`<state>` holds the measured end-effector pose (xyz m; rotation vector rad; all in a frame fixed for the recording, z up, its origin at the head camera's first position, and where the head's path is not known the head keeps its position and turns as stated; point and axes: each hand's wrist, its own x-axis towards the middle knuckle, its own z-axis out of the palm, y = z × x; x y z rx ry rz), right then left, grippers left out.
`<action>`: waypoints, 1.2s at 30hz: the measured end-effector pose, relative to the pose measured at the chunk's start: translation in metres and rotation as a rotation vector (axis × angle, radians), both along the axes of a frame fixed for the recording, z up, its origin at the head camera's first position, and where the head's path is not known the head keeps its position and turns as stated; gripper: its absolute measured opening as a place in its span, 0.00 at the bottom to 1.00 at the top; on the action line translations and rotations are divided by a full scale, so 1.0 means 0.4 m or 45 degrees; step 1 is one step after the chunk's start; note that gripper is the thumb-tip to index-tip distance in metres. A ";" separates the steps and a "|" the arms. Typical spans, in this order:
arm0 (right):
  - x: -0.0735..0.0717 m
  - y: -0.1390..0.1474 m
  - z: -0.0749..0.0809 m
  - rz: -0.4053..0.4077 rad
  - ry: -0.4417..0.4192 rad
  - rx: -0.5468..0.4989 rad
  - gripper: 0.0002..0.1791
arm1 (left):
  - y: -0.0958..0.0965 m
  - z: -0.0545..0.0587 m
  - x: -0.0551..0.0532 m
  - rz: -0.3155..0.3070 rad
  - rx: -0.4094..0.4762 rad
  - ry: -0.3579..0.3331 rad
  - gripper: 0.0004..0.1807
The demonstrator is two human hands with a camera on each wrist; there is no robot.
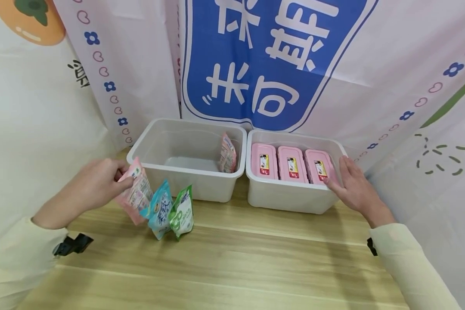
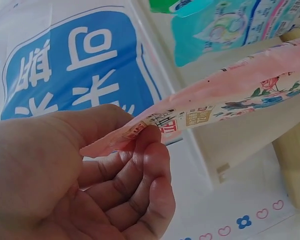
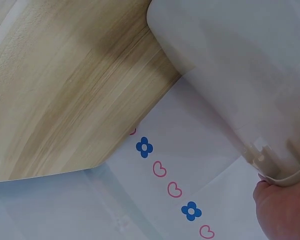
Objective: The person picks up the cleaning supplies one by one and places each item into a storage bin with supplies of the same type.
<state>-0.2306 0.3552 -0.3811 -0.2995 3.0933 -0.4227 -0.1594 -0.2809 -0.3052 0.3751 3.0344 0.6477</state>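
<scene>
On the table (image 1: 236,262), the left tub (image 1: 190,184) and right tub (image 1: 286,196) are set side by side. Three pink boxes (image 1: 292,165) are lined up in the right tub. Over that tub's right-hand rim the right grip (image 1: 354,187) is laid, thumb spread away from the fingers, with nothing lifted. In the left grip (image 1: 94,183) a pink pack (image 1: 137,191) is pinched by its upper edge between thumb and forefinger, the gap closed to the film's thickness; it is held slanting at the left tub's front left corner. Beside it are stood a blue pack (image 1: 162,212) and a green pack (image 1: 183,215); a second pink pack (image 1: 227,155) is seen inside the left tub.

The held pack is judged light, soft and rather slick, likely to sag or swing if pinched only at a corner. A hold is best taken mid-way along the flat top seam; hard squeezing of the body should be avoided.
</scene>
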 end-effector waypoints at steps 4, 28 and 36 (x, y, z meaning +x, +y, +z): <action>0.000 0.002 0.001 0.004 0.010 -0.006 0.55 | 0.000 0.020 0.003 0.010 -0.029 0.016 0.11; 0.003 -0.003 0.004 0.011 0.005 -0.003 0.54 | -0.008 0.134 0.011 0.027 -0.144 0.024 0.11; 0.004 0.002 0.002 0.029 0.028 -0.020 0.54 | -0.007 0.177 0.009 0.045 -0.174 0.059 0.11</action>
